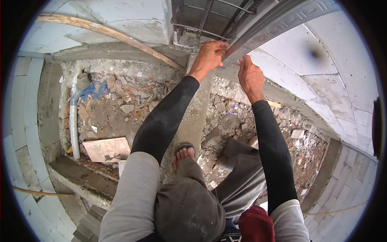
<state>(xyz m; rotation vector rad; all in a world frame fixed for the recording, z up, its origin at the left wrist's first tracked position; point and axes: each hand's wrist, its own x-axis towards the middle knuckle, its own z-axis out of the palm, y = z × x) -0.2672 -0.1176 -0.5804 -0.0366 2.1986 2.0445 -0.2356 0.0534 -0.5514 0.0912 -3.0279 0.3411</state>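
- The left hand has its fingers spread a little at the lower end of the grey metal channel; I can't tell whether they close on it.
- The right hand is half curled just beside the channel's edge, thumb and forefinger near each other; whether anything sits between them I can't make out.
- That channel runs from between the two hands up and away to the right, along a wall of pale blocks.
- Just beyond the left hand stand steel bars.
- Below the hands, a concrete beam runs back toward the person, a sandalled foot on it.
- Left of the left hand, a wooden pole leans above rubble.
- Farther left and nearer the person are a pale pipe and a flat board.
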